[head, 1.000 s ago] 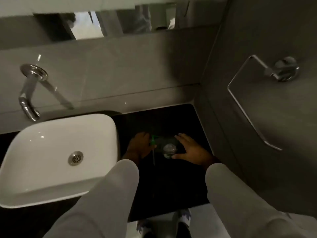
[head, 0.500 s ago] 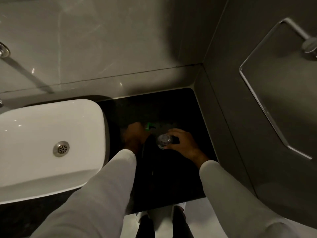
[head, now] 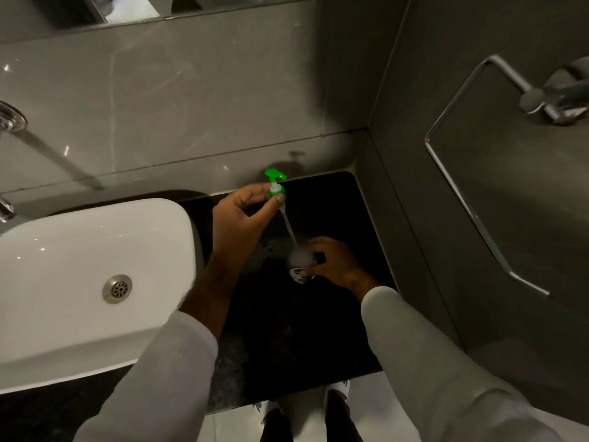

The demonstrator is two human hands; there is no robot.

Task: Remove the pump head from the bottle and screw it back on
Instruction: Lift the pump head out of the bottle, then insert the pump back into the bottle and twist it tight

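Observation:
A green pump head [head: 276, 184] with a clear dip tube is lifted above the bottle, pinched at its collar by my left hand [head: 243, 218]. The tube slants down and its lower end reaches the bottle's open mouth. The small clear bottle [head: 299, 266] stands on the black counter [head: 357, 218], and my right hand [head: 334, 263] grips it from the right side. Much of the bottle is hidden by my fingers.
A white basin [head: 89, 275] with a metal drain sits to the left, touching distance from my left forearm. A chrome tap [head: 6, 122] is on the back wall. A chrome towel ring [head: 478, 199] hangs on the right wall. Grey tiled walls close the corner.
My left hand has risen from the counter with the pump head, drawing the tube up out of the bottle. My right hand stays on the bottle. The camera tilted.

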